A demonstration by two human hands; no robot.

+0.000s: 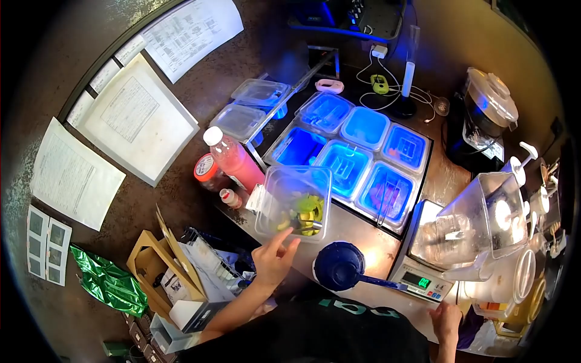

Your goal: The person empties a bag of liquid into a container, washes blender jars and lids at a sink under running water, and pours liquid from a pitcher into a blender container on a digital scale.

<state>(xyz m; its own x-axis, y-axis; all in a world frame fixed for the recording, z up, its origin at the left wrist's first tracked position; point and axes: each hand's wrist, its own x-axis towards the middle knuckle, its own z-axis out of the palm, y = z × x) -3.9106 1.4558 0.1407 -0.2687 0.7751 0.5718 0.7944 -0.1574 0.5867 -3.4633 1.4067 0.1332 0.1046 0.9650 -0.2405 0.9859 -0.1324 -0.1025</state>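
Observation:
My left hand (273,261) is at the near side of a clear plastic tub (275,199), its index finger and thumb apart by the rim. Inside the tub lie chunks of green and yellow fruit (310,210), which look like avocado, with a greyish utensil partly showing among them. To the right of that hand is a dark blue scoop or ladle (340,266), its handle reaching toward a digital scale (417,283). My right hand (446,322) is low at the counter's near edge, fingers curled; whatever is in them, if anything, is hidden.
Lidded food pans (345,166) under blue light fill the counter's middle. A pink bottle (236,160) and small jars stand left. Clear pitchers (484,212) crowd the scale. An open cardboard box (160,260) sits lower left; a blender-like appliance (484,115) is at back right.

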